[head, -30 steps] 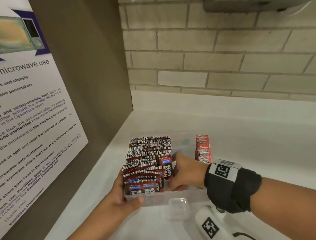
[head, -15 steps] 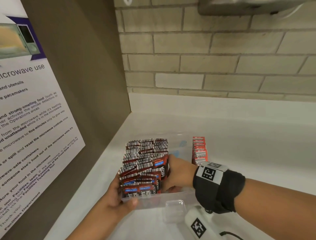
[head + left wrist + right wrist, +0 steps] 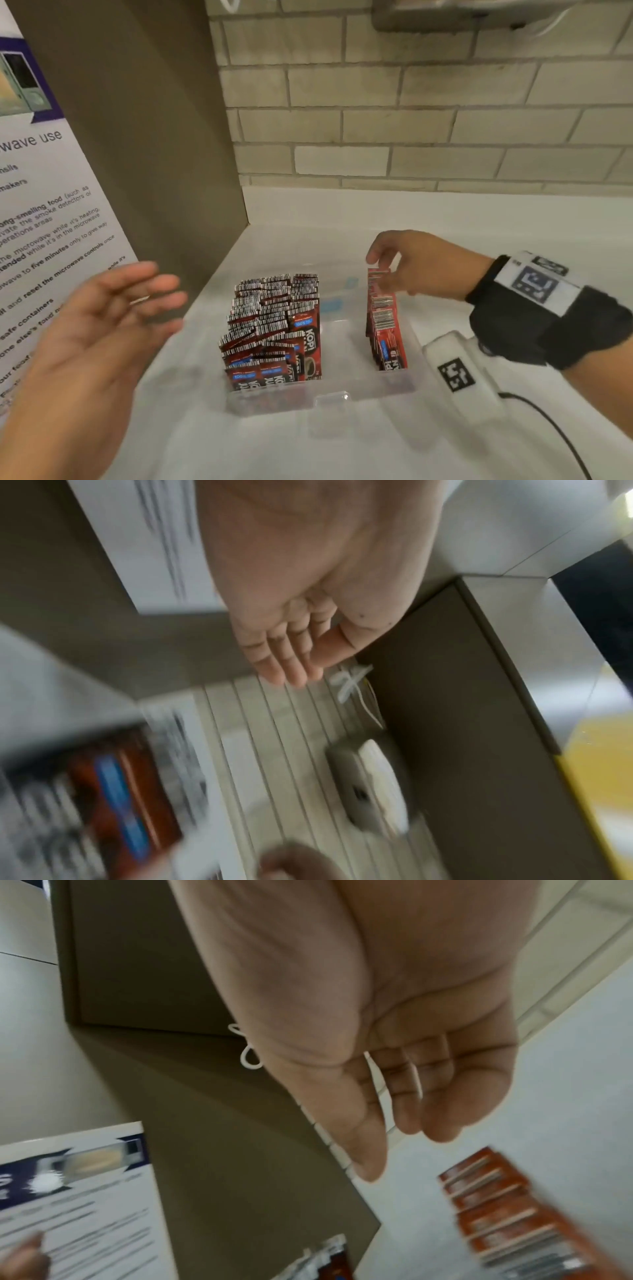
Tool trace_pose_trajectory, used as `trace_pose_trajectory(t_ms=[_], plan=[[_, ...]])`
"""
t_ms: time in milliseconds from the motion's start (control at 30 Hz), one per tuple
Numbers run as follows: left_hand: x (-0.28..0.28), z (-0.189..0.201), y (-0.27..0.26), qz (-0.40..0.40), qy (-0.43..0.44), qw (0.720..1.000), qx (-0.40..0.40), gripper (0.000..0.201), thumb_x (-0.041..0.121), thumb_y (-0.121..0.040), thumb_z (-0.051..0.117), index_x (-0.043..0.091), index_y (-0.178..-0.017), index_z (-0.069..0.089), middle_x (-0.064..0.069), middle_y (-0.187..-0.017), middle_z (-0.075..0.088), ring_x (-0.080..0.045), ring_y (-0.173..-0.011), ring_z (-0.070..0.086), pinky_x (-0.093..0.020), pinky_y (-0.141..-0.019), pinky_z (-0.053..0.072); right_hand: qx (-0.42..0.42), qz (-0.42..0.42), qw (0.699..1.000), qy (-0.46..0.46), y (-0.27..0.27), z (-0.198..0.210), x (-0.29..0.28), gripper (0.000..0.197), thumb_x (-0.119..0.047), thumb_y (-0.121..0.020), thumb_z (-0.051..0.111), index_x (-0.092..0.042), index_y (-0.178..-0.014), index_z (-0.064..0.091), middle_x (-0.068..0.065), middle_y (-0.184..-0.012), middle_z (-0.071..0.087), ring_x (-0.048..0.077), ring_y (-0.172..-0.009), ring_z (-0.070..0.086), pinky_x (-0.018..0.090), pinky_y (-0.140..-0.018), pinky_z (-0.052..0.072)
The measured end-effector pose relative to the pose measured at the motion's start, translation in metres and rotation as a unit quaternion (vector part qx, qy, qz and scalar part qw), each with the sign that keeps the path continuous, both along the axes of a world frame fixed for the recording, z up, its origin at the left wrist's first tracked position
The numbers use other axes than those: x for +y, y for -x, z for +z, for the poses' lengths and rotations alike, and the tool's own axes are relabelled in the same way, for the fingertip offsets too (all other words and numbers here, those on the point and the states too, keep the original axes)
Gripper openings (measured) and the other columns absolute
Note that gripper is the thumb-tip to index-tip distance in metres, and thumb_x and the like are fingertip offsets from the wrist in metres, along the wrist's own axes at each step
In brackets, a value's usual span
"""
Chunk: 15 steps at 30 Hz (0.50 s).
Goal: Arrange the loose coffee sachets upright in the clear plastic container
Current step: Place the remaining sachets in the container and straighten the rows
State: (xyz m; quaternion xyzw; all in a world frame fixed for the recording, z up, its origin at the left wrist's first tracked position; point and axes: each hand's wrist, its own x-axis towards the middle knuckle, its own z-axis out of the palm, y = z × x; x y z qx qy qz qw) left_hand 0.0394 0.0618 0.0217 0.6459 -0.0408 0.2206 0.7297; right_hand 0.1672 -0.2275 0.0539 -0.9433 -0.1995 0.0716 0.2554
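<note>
the left hand (image 3: 102, 329) is closest, up in the air with fingers spread, holding nothing. next is the clear plastic container (image 3: 346, 399) on the white counter (image 3: 479, 219). a big bunch of coffee sachets (image 3: 274, 325) stands up on its left side, and a thin row (image 3: 385, 329) stands on its right side. the right hand (image 3: 414, 265) is at the row's far end, but i cannot tell if it holds one. most looks done. the middle gap has room; the brown wall (image 3: 154, 137) is close on the left.
</note>
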Motion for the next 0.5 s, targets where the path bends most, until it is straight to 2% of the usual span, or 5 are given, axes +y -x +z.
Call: trace_pose_trajectory(t_ms=[100,167,233,333,500], plan=[[-0.05,0.007,-0.007,-0.138,0.014,0.988,0.071,0.068,0.021,-0.026,0.091,0.019,-0.092,0.072,-0.007,-0.097,0.073,-0.016,-0.088,0.07,-0.028,-0.078,0.058,-0.028,-0.011,0.999,0.032,-0.002,-0.01,-0.021,0.032,-0.016,-0.08,0.071,-0.02,-0.109,0.058,-0.001,-0.104,0.051,-0.004,-0.068,0.043,0.007,-0.058,0.035],[-0.088,0.006,-0.016,-0.186,0.023,0.969,0.159,0.056,0.002,-0.044,0.073,0.016,-0.098,0.069,-0.006,-0.104,0.072,-0.017,-0.098,0.068,-0.033,-0.087,0.054,-0.008,-0.006,0.999,0.047,0.002,-0.023,-0.028,0.039,-0.017,-0.079,0.071,-0.022,-0.114,0.056,-0.001,-0.104,0.045,-0.003,-0.072,0.042,0.008,-0.063,0.033],[-0.117,0.001,-0.027,-0.202,-0.006,0.956,0.212,0.049,0.004,-0.056,0.061,0.019,-0.103,0.065,0.002,-0.107,0.071,-0.011,-0.105,0.064,-0.027,-0.091,0.05,0.017,0.0,0.998,0.052,0.005,-0.032,-0.031,0.048,-0.019,-0.078,0.072,-0.027,-0.121,0.051,0.0,-0.105,0.041,0.003,-0.084,0.046,0.011,-0.066,0.034],[-0.148,-0.004,-0.048,-0.212,-0.001,0.941,0.265,0.041,-0.007,-0.076,0.06,0.018,-0.108,0.058,0.005,-0.109,0.062,0.0,-0.098,0.058,-0.013,-0.076,0.046,0.03,0.0,0.998,0.064,0.004,-0.04,-0.031,0.06,-0.019,-0.078,0.072,-0.03,-0.128,0.042,0.003,-0.111,0.039,0.02,-0.102,0.053,0.021,-0.079,0.039],[-0.169,-0.02,-0.079,-0.194,0.02,0.916,0.35,0.061,-0.013,-0.083,0.049,0.01,-0.138,0.037,-0.003,-0.11,0.053,-0.014,-0.103,0.047,-0.026,-0.085,0.039,0.014,0.007,0.998,0.055,0.004,-0.048,-0.028,0.066,-0.019,-0.076,0.073,-0.029,-0.131,0.038,0.002,-0.107,0.035,0.025,-0.103,0.055,0.03,-0.088,0.046]])
